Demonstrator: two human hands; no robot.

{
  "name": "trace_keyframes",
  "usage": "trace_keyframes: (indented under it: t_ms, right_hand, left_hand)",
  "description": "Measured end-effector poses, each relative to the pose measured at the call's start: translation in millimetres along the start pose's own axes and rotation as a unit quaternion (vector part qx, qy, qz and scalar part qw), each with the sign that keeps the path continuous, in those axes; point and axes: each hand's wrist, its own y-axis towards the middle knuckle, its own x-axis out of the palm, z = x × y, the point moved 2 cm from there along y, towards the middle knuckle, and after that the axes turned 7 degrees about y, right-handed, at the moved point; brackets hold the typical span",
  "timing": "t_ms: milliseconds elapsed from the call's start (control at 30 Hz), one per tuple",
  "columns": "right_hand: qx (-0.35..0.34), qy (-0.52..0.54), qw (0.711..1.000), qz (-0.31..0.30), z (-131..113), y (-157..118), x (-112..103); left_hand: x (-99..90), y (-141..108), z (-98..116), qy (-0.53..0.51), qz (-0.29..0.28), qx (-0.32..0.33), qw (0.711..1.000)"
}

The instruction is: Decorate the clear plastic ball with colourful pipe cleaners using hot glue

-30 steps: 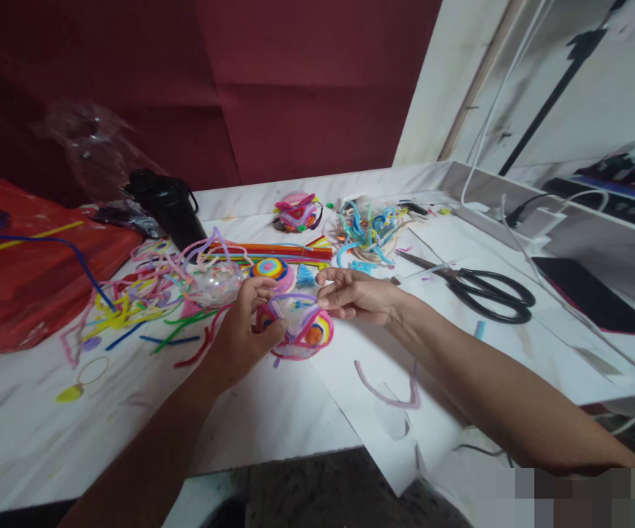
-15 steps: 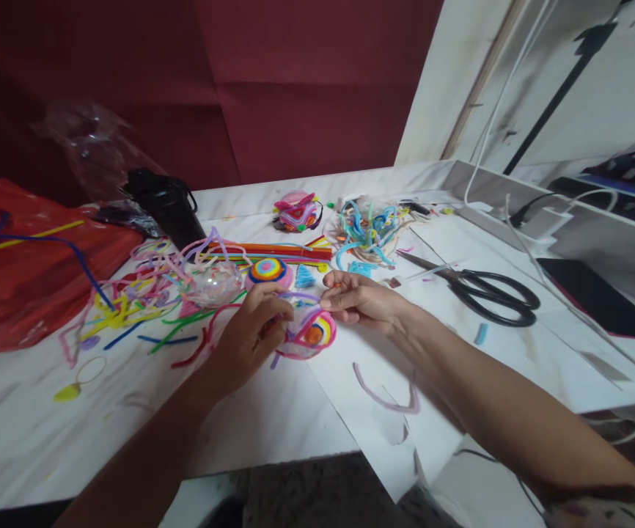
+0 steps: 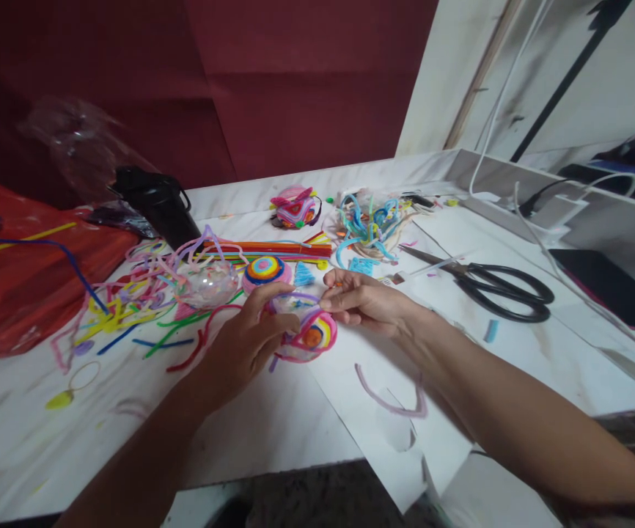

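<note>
Near the middle of the table, a round pink-edged craft piece (image 3: 322, 334) with a purple strip and orange, yellow and white rings is between my hands. My left hand (image 3: 262, 326) is curled over its left side, thumb and fingers gripping it. At its upper right edge, my right hand (image 3: 353, 299) pinches the purple strip between thumb and index finger. Just behind sits a ringed dome (image 3: 265, 271) in orange, yellow and blue. A clear ball (image 3: 207, 282) lies left of it among pink strips. The underside of the held piece is hidden.
Large black scissors (image 3: 493, 290) lie at the right, beside a black tablet (image 3: 608, 290). Tangled blue strips (image 3: 369, 224) and a decorated pink ball (image 3: 295, 207) sit behind. A black bottle (image 3: 158, 205) and red bag (image 3: 37, 286) are at left. White paper (image 3: 350, 411) overhangs the front edge.
My left hand's fingers have shifted slightly, with the thumb now lying further over the craft piece. My right hand keeps its pinch. The camera view has moved a little.
</note>
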Motion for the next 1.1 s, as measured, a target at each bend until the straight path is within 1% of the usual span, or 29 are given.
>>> trace_keyframes:
  t_ms: [167,400,500,600,733,867,1100]
  right_hand:
    - [-0.002,0.000,1.000,0.001,-0.4,-0.6,1.5]
    - [-0.005,-0.009,1.000,-0.011,-0.3,-0.9,1.5]
    - [-0.005,-0.015,1.000,-0.010,-0.5,-1.3,1.5]
    - [-0.006,-0.016,1.000,-0.010,-0.6,-1.8,1.9]
    - [-0.006,-0.016,1.000,-0.005,-0.3,-1.8,1.8]
    - [-0.006,-0.018,1.000,-0.004,0.3,-2.0,1.0]
    - [-0.007,-0.024,1.000,0.000,0.2,-2.9,1.0]
  left_hand:
    - [-2.0,1.4,1.0,-0.008,-0.019,-0.016,1.000]
    - [-2.6,3.6,0.6,-0.044,-0.006,-0.030,0.999]
    - [-2.5,3.9,0.5,-0.038,0.008,-0.023,0.999]
    - [-1.1,2.8,-1.4,-0.029,0.024,0.001,0.999]
    - [0.9,1.0,-4.6,-0.019,0.022,0.021,0.999]
    - [0.3,2.2,-2.0,-0.028,0.013,0.007,0.999]
    - [0.1,4.3,4.7,-0.063,0.034,-0.030,0.997]
